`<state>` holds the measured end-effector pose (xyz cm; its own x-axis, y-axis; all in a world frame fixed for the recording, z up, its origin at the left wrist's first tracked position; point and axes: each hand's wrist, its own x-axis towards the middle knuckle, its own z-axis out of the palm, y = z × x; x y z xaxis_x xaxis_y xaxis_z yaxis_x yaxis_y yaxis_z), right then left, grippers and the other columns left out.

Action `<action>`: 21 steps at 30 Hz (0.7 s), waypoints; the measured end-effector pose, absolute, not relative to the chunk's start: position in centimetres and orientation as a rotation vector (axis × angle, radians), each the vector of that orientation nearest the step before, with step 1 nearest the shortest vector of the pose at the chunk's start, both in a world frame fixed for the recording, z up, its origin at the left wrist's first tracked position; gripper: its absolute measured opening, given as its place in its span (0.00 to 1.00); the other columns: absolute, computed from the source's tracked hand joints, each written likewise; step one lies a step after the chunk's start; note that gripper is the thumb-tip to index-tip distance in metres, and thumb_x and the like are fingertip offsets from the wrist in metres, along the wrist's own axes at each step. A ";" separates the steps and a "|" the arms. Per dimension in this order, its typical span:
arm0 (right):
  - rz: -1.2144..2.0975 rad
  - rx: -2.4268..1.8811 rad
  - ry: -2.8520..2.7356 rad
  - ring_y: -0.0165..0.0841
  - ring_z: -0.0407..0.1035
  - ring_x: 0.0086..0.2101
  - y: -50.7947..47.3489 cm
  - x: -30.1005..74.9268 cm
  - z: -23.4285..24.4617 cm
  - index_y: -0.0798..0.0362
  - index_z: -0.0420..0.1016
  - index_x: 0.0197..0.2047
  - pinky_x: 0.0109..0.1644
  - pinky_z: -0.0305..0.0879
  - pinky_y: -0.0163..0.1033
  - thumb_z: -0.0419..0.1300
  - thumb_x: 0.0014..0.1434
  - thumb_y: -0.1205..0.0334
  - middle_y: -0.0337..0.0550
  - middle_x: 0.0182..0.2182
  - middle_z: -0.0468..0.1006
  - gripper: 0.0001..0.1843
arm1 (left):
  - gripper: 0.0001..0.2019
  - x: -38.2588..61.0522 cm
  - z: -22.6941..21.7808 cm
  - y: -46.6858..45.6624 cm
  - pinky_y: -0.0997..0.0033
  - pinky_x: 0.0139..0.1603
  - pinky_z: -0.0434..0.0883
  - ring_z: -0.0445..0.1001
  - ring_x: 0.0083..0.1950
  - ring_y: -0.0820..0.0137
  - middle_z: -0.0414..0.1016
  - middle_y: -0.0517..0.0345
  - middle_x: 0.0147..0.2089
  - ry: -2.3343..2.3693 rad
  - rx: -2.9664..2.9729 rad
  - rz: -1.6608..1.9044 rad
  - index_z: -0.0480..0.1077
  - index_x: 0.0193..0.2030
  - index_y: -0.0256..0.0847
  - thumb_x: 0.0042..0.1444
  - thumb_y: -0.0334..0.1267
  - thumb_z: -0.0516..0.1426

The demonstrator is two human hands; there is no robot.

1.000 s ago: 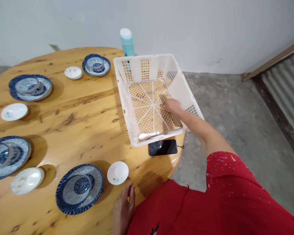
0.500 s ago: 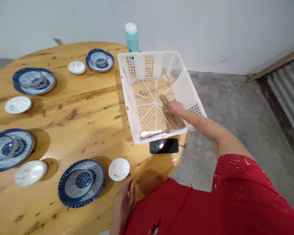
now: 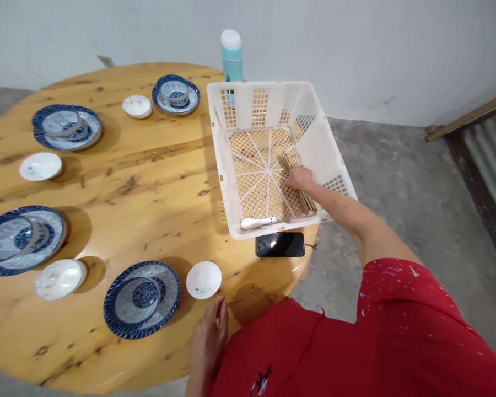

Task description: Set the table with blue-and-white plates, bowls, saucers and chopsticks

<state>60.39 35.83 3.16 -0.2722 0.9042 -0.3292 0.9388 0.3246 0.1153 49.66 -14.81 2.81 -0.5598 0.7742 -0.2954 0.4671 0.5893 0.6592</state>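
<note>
One small dark mark (image 3: 227, 77) showed on the bottle (image 3: 232, 57), well beyond the right fingers, too small to read; one printed figure (image 3: 261, 381) sat on the red shirt (image 3: 314, 353), right of the left hand (image 3: 211, 331). Now the count! One bundle of chopsticks (image 3: 308, 203), too tightly packed to number, lay in the basket (image 3: 320, 146) directly under the right hand (image 3: 300, 177); those fingers were curled together over it, tips hidden, so whether they pinched couldn't be told. Nearer the body from them, one spoon (image 3: 256, 223) rested in the basket, and one phone (image 3: 280, 245) lay on the table (image 3: 157, 165) just outside. Over to the left fingers: close together, loosely bent! Just ahead of them, one of four white bowls (image 3: 204, 280); leftward, the nearest of four blue plates (image 3: 112, 314), each carrying one patterned bowl (image 3: 138, 302).
</note>
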 end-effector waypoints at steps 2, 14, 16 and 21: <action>-0.127 1.669 2.245 0.48 0.71 0.54 36.0 60.5 3.1 0.68 0.65 0.60 0.56 0.67 0.45 0.66 0.55 0.58 0.70 0.52 0.74 0.34 | 0.15 49.6 3.2 -14.7 0.59 0.41 0.78 0.83 0.40 0.56 0.84 0.53 0.42 2.222 0.957 0.695 0.76 0.46 0.50 0.62 0.48 0.51; -0.402 1.804 2.257 0.48 0.74 0.50 35.8 60.8 4.1 0.65 0.71 0.53 0.51 0.69 0.45 0.59 0.62 0.61 0.68 0.49 0.77 0.19 | 0.14 49.7 3.5 -14.8 0.62 0.39 0.77 0.83 0.40 0.59 0.83 0.49 0.44 2.258 1.018 0.684 0.75 0.46 0.45 0.64 0.44 0.50; -0.439 1.905 2.313 0.47 0.73 0.49 36.3 60.7 4.3 0.65 0.70 0.52 0.51 0.68 0.45 0.57 0.65 0.62 0.68 0.48 0.77 0.17 | 0.15 49.8 3.7 -14.9 0.64 0.40 0.76 0.82 0.41 0.60 0.83 0.48 0.45 2.256 1.035 0.673 0.74 0.46 0.42 0.65 0.44 0.49; -0.648 2.104 2.681 0.32 0.72 0.35 37.2 58.7 7.5 0.61 0.64 0.49 0.39 0.68 0.38 0.39 0.73 0.62 0.57 0.39 0.75 0.16 | 0.14 50.0 3.6 -15.2 0.68 0.40 0.74 0.82 0.39 0.65 0.83 0.50 0.44 2.248 1.105 0.629 0.73 0.48 0.41 0.66 0.42 0.49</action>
<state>58.72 37.23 7.51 -0.2308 0.9726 0.0282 0.8524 0.2160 -0.4762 50.02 -15.21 3.60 -0.5096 0.8172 -0.2691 0.5587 0.5522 0.6189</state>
